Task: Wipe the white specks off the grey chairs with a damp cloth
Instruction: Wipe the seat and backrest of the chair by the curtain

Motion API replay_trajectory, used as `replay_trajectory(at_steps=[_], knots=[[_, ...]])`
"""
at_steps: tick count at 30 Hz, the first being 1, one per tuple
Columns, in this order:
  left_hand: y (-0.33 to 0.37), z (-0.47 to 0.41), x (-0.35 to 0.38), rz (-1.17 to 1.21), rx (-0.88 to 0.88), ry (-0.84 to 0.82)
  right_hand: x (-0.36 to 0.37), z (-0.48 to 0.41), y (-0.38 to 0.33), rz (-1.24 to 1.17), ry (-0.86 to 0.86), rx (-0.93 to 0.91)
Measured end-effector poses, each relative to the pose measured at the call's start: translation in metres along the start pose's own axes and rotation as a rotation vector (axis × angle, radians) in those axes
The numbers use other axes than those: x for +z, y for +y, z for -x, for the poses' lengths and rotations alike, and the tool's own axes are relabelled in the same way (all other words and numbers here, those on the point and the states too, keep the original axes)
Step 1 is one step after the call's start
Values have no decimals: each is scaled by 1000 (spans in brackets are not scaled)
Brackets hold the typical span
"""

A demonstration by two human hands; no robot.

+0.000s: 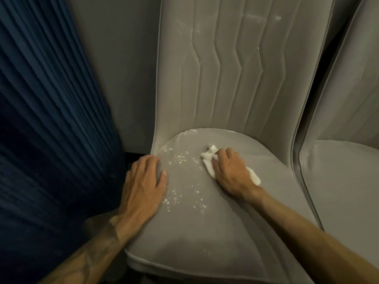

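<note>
A grey padded chair (205,232) fills the middle of the view, its quilted backrest rising behind the seat. White specks (180,193) are scattered over the left half of the seat. My right hand (231,173) presses a crumpled white cloth (209,155) flat on the seat, just right of the specks; parts of the cloth stick out at the fingertips and by the wrist. My left hand (143,185) lies flat on the seat's left edge with its fingers spread, holding nothing.
A second grey chair (344,181) stands close on the right. A dark blue pleated curtain (51,119) hangs at the left, right beside my left arm. A grey wall (119,68) is behind the chairs. Faint white streaks mark the backrest.
</note>
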State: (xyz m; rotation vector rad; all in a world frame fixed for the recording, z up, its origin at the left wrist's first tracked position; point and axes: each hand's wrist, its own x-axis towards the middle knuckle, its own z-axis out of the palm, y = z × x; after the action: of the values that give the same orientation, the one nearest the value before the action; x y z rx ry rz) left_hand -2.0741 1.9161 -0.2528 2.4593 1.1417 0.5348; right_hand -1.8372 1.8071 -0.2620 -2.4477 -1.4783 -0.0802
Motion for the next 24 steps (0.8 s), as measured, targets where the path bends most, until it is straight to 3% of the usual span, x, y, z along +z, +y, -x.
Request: replay_trajectory(at_steps=[5, 11, 17, 22, 24], knots=[[3, 62, -1, -41, -95, 1, -2, -38, 0, 63, 16, 253], [-1, 68, 4, 45, -132, 71, 12, -18, -33, -28, -10, -79], [-4, 66, 11, 90, -142, 126, 8, -63, -26, 52, 26, 175], [-6, 66, 16, 81, -133, 170, 22, -43, -65, -63, -32, -143], [-6, 67, 17, 75, -129, 183, 15, -46, -53, -63, -52, -133]])
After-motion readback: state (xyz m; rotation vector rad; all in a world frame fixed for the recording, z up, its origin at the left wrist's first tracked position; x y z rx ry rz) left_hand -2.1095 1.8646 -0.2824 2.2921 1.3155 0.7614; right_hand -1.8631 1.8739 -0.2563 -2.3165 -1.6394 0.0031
